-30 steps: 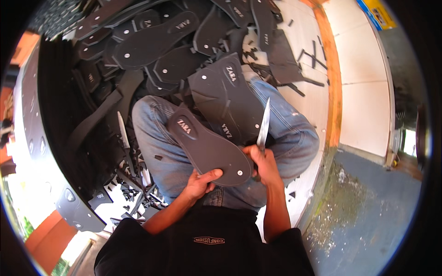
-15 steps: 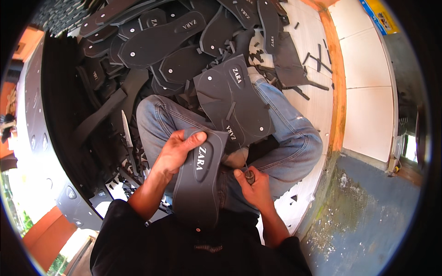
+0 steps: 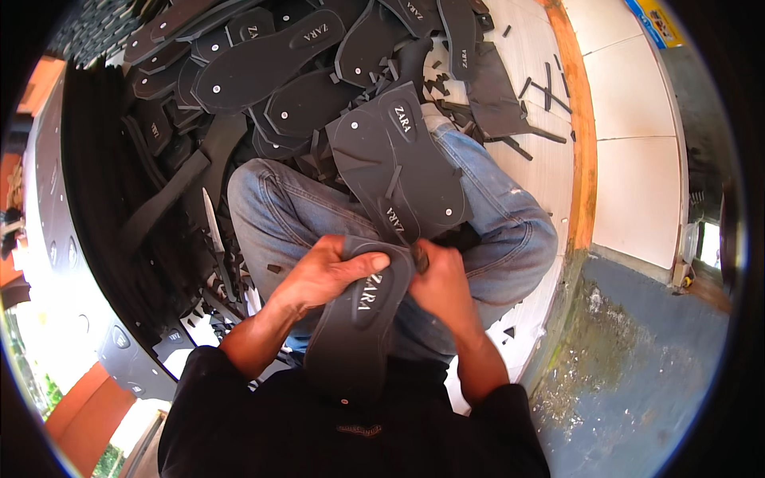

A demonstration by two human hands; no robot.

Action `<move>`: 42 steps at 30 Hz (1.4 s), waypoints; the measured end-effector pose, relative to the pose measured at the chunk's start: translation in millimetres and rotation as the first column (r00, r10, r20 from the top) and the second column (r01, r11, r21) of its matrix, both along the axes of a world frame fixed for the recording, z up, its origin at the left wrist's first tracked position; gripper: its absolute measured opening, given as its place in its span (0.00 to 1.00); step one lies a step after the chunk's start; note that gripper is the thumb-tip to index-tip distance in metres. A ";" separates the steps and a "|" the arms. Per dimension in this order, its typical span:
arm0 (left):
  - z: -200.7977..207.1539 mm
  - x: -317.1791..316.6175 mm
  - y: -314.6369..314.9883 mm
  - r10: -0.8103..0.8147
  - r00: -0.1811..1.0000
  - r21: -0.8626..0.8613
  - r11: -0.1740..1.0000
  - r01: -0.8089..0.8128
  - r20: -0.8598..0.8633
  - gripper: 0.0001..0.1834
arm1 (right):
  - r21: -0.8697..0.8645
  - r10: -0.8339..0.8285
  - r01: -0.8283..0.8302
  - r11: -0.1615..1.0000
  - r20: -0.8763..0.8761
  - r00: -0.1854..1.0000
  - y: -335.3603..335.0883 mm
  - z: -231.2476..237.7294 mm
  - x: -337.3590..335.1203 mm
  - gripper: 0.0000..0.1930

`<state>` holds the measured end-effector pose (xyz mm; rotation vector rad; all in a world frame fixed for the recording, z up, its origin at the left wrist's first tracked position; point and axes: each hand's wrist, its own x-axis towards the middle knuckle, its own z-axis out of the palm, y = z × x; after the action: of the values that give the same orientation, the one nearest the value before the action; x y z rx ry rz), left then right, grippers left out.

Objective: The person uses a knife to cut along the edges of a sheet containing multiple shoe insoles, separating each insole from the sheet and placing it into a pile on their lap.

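My left hand [image 3: 331, 275] grips a black foam sandal sole [image 3: 348, 342] near its far end, thumb on top across the raised oval with white lettering. The sole's near end lies against my black shirt. My right hand [image 3: 440, 279] is closed round the dark handle of a knife [image 3: 421, 256], right at the sole's far right edge; its blade is hidden now. Across my crossed legs, beyond the held sole, rests a black foam sheet [image 3: 374, 159] marked with two sole outlines, with small offcut strips on it.
Many cut black soles [image 3: 271, 60] are heaped in front of me. A second knife [image 3: 212, 221] with a bare blade lies left of my knee. Dark stacked foam sheets [image 3: 100, 183] stand at left. Offcuts [image 3: 546, 92] litter the pale floor beside an orange wooden edge [image 3: 584, 143].
My right hand has moved up and inward, bringing the knife to the sole's far edge. The sole's far right corner, square before, now looks rounded. My left thumb has shifted right over the lettering.
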<state>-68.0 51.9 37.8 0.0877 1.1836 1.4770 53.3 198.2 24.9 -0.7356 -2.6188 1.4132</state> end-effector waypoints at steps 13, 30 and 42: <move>-80.4 22.5 22.2 0.052 0.981 0.046 0.998 -0.044 -0.186 0.09 | -0.709 -0.640 0.432 0.557 -0.034 0.768 35.6 35.8 4.5 0.10; -24.6 46.5 107.1 0.609 0.760 -0.045 0.786 -0.616 0.226 0.16 | 0.161 -0.528 0.513 0.843 0.069 0.847 -9.2 -18.6 62.6 0.21; -24.9 59.4 69.6 0.420 0.848 0.051 0.887 -0.459 0.325 0.13 | 0.155 -0.462 0.441 0.884 0.159 0.872 2.9 -10.6 74.7 0.20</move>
<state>-8.5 121.6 12.9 -0.3417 0.8861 1.8908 128.0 201.1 14.3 -1.4183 -2.3937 1.0918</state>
